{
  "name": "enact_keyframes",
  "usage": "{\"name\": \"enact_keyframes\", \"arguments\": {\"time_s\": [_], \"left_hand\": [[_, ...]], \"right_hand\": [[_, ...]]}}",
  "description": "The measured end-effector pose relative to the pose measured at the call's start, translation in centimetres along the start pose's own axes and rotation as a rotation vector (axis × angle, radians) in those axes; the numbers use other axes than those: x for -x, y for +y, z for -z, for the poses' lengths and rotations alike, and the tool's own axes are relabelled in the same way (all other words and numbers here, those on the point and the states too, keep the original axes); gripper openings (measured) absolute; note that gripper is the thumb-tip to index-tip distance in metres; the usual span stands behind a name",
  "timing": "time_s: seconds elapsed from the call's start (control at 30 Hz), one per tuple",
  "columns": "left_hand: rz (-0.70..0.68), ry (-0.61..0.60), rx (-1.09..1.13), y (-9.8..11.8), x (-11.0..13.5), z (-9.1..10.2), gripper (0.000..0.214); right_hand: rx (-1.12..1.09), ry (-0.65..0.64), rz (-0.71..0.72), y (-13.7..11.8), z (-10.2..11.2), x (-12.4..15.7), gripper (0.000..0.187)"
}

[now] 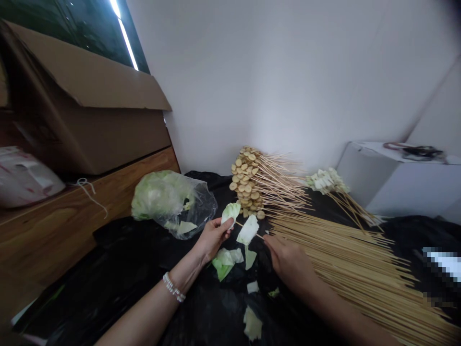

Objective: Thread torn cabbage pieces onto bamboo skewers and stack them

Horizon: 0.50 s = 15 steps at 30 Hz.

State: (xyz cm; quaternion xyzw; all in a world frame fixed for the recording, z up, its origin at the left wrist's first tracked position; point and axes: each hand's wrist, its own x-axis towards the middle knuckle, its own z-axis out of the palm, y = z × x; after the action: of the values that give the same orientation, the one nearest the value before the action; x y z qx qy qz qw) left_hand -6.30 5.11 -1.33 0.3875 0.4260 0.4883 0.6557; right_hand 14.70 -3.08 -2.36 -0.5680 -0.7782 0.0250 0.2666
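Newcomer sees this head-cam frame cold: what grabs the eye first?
Probably the broad spread of bare sticks at lower right, with the stacked skewers of round slices just beyond. Near the centre, the left hand pinches a leaf piece while the right hand holds a stick bearing another piece. A big cardboard box stands upper left.

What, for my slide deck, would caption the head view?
Left hand pinching a pale-green leaf piece, right hand holding a thin wooden skewer that carries a whitish leaf piece.

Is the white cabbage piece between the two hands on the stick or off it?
On: the stick, held in the right hand, shows on both sides of the cabbage piece.
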Motion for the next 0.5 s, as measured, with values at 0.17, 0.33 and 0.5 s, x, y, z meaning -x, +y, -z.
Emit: {"name": "enact_keyframes", "arguments": {"time_s": [0.17,0.33,0.5], "left_hand": [[-0.029,-0.080,-0.056,-0.8,0.2,-0.2,0.034],[-0.094,-0.097,-0.126,-1.2,0.0,-0.3,0.033],[-0.095,-0.072,-0.122,-0.1,0.1,-0.1,0.034]], "right_hand": [[-0.158,-0.052,0.014,-0.3,0.1,-0.4,0.032],[-0.199,-0.045,-0.008,-0.5,0.0,-0.8,0.032],[-0.195,-0.010,0.012,-0.2,0.1,-0.8,0.032]]}}
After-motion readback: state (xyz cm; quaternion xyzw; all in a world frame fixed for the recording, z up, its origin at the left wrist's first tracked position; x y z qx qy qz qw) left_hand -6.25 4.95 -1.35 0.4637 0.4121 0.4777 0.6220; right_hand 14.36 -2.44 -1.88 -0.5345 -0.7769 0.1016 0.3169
